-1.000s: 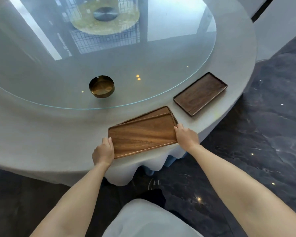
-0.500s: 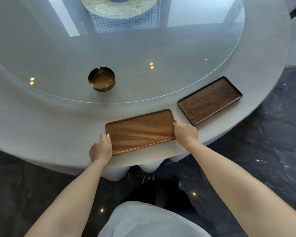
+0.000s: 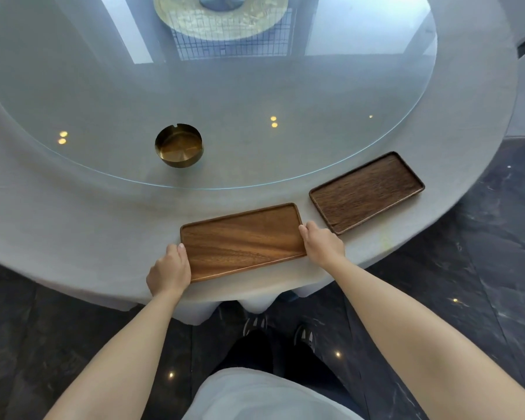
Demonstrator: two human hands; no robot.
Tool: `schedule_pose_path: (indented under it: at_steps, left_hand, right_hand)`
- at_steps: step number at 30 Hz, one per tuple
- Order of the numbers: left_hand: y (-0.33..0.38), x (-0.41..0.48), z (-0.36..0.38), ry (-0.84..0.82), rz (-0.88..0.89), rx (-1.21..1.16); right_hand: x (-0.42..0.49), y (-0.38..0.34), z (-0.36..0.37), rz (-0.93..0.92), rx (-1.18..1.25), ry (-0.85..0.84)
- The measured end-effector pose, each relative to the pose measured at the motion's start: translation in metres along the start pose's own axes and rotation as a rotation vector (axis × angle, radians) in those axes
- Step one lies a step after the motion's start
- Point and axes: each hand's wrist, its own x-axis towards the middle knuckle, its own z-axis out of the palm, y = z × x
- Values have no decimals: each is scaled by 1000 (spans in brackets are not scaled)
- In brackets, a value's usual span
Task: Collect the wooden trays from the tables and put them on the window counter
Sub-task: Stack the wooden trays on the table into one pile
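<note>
A light brown wooden tray lies near the front edge of the round table, right in front of me. My left hand grips its left short end and my right hand grips its right short end. It looks like the top of a stack, with a second tray hidden beneath it. A darker wooden tray lies flat on the cloth just to the right, apart from my right hand.
A brass ashtray stands on the round glass turntable behind the trays. The grey tablecloth hangs over the table's edge. Dark polished floor runs below and to the right, where my shoes show.
The light tray, held askew over another tray a second ago, has come down squarely onto it and hides it. Both hands stayed on its ends.
</note>
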Motion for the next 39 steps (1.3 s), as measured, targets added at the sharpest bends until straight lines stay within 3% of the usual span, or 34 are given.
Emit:
schedule_pose_path:
  at_steps: [7, 18, 29, 39]
  left_hand:
    - [20, 7, -15, 134, 58, -74]
    - [155, -18, 8, 152, 330, -30]
    - [261, -61, 70, 102, 198, 74]
    - [285, -55, 91, -28, 36, 193]
  right_hand:
    - [-3, 11, -22, 68, 77, 104]
    - [17, 87, -74, 37, 77, 143]
    - [73, 198, -141, -55, -43, 149]
    - [122, 228, -143, 19, -158, 60]
